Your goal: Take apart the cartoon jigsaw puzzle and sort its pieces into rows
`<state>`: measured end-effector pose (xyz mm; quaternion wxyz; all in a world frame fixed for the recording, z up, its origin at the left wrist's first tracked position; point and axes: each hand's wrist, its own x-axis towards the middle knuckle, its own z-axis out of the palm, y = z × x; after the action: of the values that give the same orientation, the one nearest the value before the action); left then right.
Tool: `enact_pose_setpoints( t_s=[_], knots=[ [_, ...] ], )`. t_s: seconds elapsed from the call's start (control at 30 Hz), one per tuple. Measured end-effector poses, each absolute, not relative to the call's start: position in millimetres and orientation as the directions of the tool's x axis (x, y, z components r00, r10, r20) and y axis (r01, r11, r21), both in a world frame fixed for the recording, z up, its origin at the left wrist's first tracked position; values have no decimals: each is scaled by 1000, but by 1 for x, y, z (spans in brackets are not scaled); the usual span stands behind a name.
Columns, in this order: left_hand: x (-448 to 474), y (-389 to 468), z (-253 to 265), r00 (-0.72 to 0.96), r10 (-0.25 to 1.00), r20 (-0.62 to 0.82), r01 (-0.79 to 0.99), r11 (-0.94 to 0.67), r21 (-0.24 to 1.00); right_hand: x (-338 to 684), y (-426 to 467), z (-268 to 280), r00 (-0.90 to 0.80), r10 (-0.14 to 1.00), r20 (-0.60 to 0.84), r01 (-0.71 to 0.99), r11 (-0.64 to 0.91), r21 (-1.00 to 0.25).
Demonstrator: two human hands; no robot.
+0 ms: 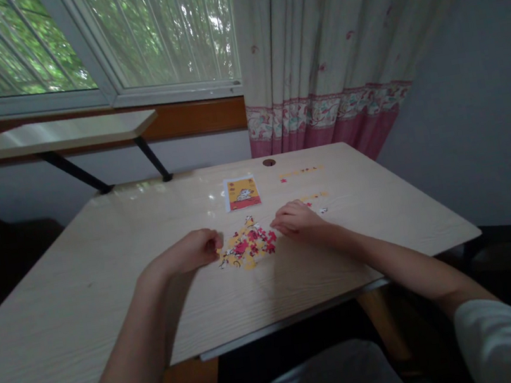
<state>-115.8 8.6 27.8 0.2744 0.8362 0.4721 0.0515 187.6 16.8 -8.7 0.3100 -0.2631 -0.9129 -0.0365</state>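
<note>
A loose heap of jigsaw puzzle pieces [247,244] in yellow, red and white lies at the middle of the table. At the heap's left edge is my left hand [200,247], its fingers curled closed; a yellow bit shows by the fingertips, but whether it is held I cannot tell. My right hand [298,218] hovers by the right edge with its fingers pressed together, and anything between them is hidden. Behind the heap lies a picture card [243,193] showing a white animal on yellow and red. Sorted yellow pieces [314,196] sit just beyond my right hand.
Farther back runs a row of puzzle pieces [303,171], with a red piece [283,181] below it. A cable hole [269,162] is near the table's [78,263] back edge. A raised shelf [55,135] stands at left; a curtain [316,80] hangs behind.
</note>
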Motion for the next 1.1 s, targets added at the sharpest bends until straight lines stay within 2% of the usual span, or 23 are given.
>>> enact_pose_setpoints(
  t_s=[0.27,0.5,0.6,0.7,0.8,0.87,0.9,1.0,1.1],
  knots=[
    [-116,6,28,563,803,-194,752,-400,524,185,10,-7,-737,423,527,448,890,-88],
    [-123,13,19,598,775,-206,738,-432,519,184,9,-5,-748,391,536,415,906,-82],
    [-122,10,26,615,766,-186,703,-426,570,185,9,-5,-753,395,526,418,905,-82],
    [-113,5,39,597,793,-123,602,-342,722,185,9,-5,-754,393,527,418,905,-77],
    [-92,2,44,504,863,-22,374,-195,907,182,7,-6,-715,395,577,424,901,-91],
    [-74,1,40,393,920,12,201,-98,975,179,4,-6,-668,412,620,442,890,-115],
    [-65,0,36,341,940,6,120,-50,991,177,2,-7,-641,424,640,455,881,-127],
    [-42,-3,26,338,939,-56,-6,62,998,172,-2,-7,-572,436,695,484,863,-142],
    [-31,-8,24,359,929,-93,-24,109,994,169,-3,-7,-546,425,722,487,862,-139]
  ],
)
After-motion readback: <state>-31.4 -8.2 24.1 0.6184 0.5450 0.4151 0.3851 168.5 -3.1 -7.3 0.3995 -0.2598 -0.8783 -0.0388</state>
